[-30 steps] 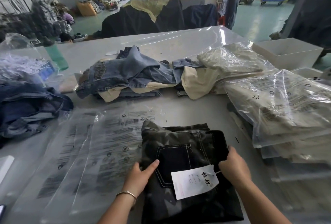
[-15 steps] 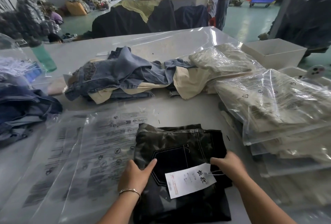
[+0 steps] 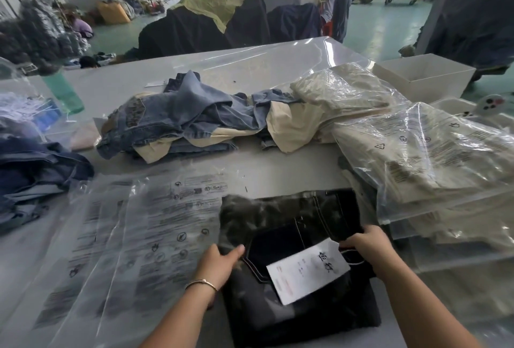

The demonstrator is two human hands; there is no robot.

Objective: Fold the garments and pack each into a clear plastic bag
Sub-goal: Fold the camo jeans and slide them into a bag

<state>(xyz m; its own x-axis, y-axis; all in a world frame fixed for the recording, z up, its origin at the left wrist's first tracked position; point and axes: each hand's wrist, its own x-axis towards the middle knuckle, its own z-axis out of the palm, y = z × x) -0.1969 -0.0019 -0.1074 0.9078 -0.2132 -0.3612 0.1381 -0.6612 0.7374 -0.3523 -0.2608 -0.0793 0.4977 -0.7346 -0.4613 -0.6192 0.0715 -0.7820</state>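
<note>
A folded dark camouflage garment (image 3: 292, 225) with a white paper tag (image 3: 307, 271) lies on the table right in front of me. My left hand (image 3: 218, 265) grips its left edge, thumb on top of the cloth. My right hand (image 3: 367, 243) grips the right edge beside the tag, fingers curled under the fold. A stack of empty clear plastic bags (image 3: 144, 236) with black printed warnings lies flat just left of the garment.
A heap of unfolded blue denim and beige garments (image 3: 194, 122) lies across the middle of the table. Bagged beige garments (image 3: 434, 158) are piled at the right. Dark denim (image 3: 30, 169) sits at the left edge. A white box (image 3: 422, 75) stands at the far right.
Both hands have slid slightly toward me along the garment's edges, and the right hand has curled tighter on the fold beside the tag. The garment stays in place.
</note>
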